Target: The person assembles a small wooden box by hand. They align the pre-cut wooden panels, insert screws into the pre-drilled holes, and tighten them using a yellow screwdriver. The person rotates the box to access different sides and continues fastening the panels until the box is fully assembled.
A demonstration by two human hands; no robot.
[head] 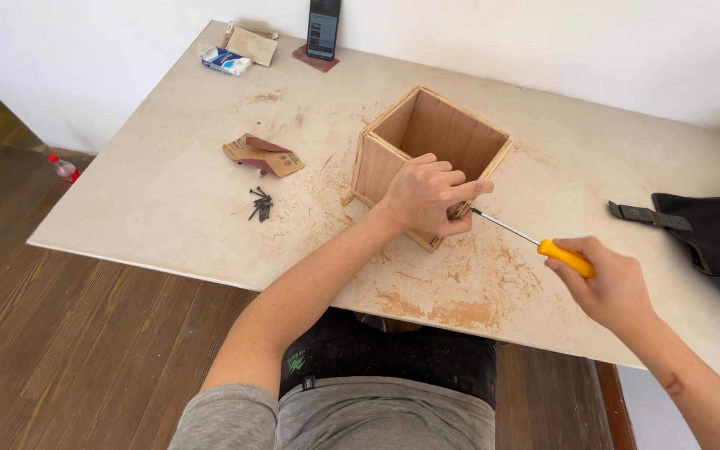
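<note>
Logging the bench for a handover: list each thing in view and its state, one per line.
Wooden box: open-topped, upright on table, left hand holding its near corner.
Screwdriver: in right hand, tip at box corner.
Screws: loose pile.
Sandpaper: crumpled, lying flat.
Phone: propped upright, screen lit.

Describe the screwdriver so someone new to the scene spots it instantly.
Start at the open wooden box in the middle of the pale table. The left hand grips the box's near corner; just right of it, a thin metal shaft runs to the right hand. That screwdriver has the scene's only yellow handle.
</note>
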